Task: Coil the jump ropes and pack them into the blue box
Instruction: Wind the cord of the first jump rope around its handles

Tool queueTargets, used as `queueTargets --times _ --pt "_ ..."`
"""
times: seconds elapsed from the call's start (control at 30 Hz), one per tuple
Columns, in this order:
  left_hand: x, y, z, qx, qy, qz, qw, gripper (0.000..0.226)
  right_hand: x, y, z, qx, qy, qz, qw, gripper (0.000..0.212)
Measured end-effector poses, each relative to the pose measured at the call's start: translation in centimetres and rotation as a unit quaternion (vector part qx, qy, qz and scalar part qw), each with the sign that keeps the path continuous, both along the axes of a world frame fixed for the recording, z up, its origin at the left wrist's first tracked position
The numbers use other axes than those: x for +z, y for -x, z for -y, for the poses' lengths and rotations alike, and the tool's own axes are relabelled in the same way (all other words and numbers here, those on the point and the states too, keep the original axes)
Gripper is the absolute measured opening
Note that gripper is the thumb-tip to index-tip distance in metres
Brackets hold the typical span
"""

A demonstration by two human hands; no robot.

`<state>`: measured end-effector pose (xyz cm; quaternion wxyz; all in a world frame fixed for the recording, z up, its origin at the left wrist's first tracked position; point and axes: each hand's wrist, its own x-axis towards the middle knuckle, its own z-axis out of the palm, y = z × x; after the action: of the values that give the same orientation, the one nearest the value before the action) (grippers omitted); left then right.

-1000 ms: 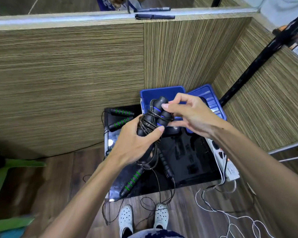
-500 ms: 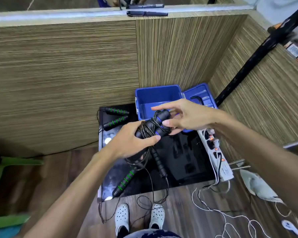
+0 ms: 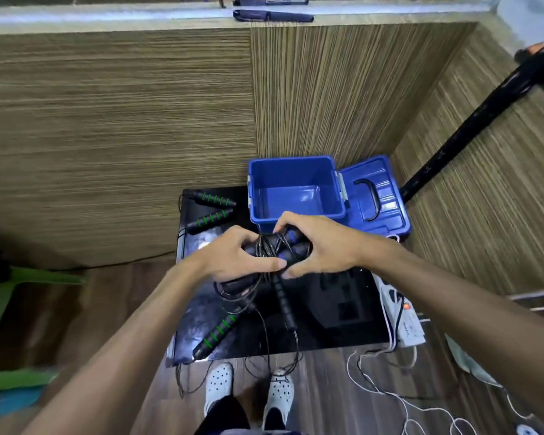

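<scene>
Both hands hold one coiled jump rope point(image 3: 278, 246), black with blue-ringed handles and cord wound around them, just in front of the open blue box point(image 3: 296, 186). My left hand point(image 3: 233, 259) grips its left side and my right hand point(image 3: 318, 246) grips its right side. The box looks empty inside. Its lid point(image 3: 374, 196) lies beside it on the right. On the black table point(image 3: 343, 318) lie two green-ringed handles point(image 3: 211, 208) at the back left, another green-ringed handle point(image 3: 217, 331) at the front, and a plain black handle point(image 3: 285, 302) below my hands.
Wood-grain partition walls close the back and right. A white power strip point(image 3: 402, 315) with cables lies along the table's right edge. Loose rope cord hangs over the front edge near my shoes point(image 3: 248, 390). A black pole point(image 3: 471, 114) slants at the right. A green chair point(image 3: 0, 293) stands left.
Both hands have lowered the coiled rope and closed around it, so the box's inside now shows. My right hand went from pinching the cord to gripping the bundle.
</scene>
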<state>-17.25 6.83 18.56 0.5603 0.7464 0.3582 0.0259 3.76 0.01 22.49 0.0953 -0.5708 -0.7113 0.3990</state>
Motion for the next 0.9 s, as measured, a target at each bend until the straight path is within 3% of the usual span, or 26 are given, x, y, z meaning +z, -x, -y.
queueTargets --times 0.1,0.3,0.43,0.53,0.7,0.77,0.9 --pt "-0.8 -1.0 -1.4 -0.006 -0.016 -0.007 1.0 0.051 -0.9 -0.6 -1.6 -0.01 -0.021 0.031 0.999 0.058" --pt "-1.1 -3.7 -6.2 0.019 -0.095 -0.031 0.995 0.065 -2.8 -2.6 -5.5 -0.062 -0.076 0.064 0.993 0.043" --pt "-2.3 -5.0 -9.5 0.034 -0.148 -0.039 0.988 0.063 -5.9 -3.7 -7.8 -0.14 -0.069 0.062 0.986 0.049" --pt "-4.3 -5.8 -11.3 0.09 -0.179 -0.028 0.979 0.058 -8.1 -4.3 -9.0 -0.211 -0.063 0.061 0.973 0.067" --pt "-9.7 -7.0 -14.1 0.173 -0.184 -0.02 0.967 0.084 -12.9 -4.4 -11.5 -0.345 -0.005 0.058 0.937 0.058" --pt "-11.5 -6.9 -15.2 0.201 -0.215 -0.044 0.955 0.075 -14.5 -4.6 -12.6 -0.406 -0.002 0.049 0.912 0.051" --pt "-14.3 -6.2 -16.5 0.211 -0.228 -0.101 0.945 0.051 -16.2 -4.6 -14.2 -0.456 0.032 0.106 0.883 0.059"
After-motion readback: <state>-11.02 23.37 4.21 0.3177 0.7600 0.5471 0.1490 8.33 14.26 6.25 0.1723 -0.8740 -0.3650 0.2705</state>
